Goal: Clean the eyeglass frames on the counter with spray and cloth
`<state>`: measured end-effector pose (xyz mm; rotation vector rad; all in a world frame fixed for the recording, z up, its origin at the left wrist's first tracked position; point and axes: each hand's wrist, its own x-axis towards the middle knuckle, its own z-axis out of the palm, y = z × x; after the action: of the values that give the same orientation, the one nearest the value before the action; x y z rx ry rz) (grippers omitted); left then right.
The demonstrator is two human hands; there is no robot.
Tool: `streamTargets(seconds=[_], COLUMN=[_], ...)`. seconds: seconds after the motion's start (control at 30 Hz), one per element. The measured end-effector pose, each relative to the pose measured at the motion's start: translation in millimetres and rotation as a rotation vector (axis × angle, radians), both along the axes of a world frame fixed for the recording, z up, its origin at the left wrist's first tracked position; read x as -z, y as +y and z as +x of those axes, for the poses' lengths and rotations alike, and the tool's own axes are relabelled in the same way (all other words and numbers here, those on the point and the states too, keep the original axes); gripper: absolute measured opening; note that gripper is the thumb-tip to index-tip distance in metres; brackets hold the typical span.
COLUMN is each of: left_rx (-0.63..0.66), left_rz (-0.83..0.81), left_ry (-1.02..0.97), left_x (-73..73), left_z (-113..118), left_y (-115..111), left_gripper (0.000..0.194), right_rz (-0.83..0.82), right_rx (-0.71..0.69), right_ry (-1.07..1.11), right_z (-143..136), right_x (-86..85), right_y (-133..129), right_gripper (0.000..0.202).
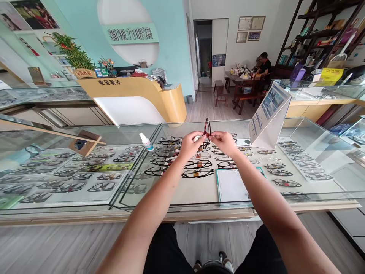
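Observation:
Above the glass counter top, a pair of dark-framed eyeglasses (209,127) with red on it is held upright, edge-on to me. My left hand (191,145) is closed on its left side, and a small whitish thing (196,138) shows at these fingers; I cannot make out what it is. From the other side my right hand (224,142) pinches the same eyeglasses. Below and around both hands, several rows of eyeglasses (199,164) lie in the display case. A white spray bottle (146,142) with a blue label stands left of my left hand.
A white-and-teal sheet (232,186) lies near my right forearm. Behind it stands a tented display card (269,116). At left, a wooden stand (85,143) rests on the glass counter (182,205). Farther back are a yellow reception desk (173,101) and a seated person (264,65) at a table.

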<state>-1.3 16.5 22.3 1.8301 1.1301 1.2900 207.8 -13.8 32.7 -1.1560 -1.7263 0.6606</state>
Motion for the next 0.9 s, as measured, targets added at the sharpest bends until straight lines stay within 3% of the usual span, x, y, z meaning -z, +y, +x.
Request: streamTargets(seconds=[0.13, 0.3, 0.4, 0.57, 0.9], left_rx=[-0.007, -0.061, -0.069, -0.123, -0.126], left_rz=[-0.005, 0.049, 0.096, 0.163, 0.15], left_ry=[0.04, 0.136, 0.23, 0.358, 0.351], left_x=[-0.9, -3.1, -4.1, -5.9, -7.3], left_z=[-1.3, -4.7, -6.0, -4.1, 4.3], left_y=[-1.4, -2.6, -2.6, -5.2, -12.3], left_gripper=[0.047, 0.042, 0.038, 0.03, 0.026], right_rz=[0.009, 0.078, 0.121, 0.187, 0.242], right_rx=[0.061, 0.328, 0.412, 0.419, 0.258], right_ry=[-0.037, -0.145, -0.165, -0.145, -0.203], right_z=[3.8, 15.0, 21.6, 25.6, 22.0], right_x=[-0.4, -1.3, -0.1, 3.9, 11.3], right_y=[2.2, 6.3, 9.5, 13.2, 17.3], right_gripper=[0.03, 0.027, 0.03, 0.036, 0.058])
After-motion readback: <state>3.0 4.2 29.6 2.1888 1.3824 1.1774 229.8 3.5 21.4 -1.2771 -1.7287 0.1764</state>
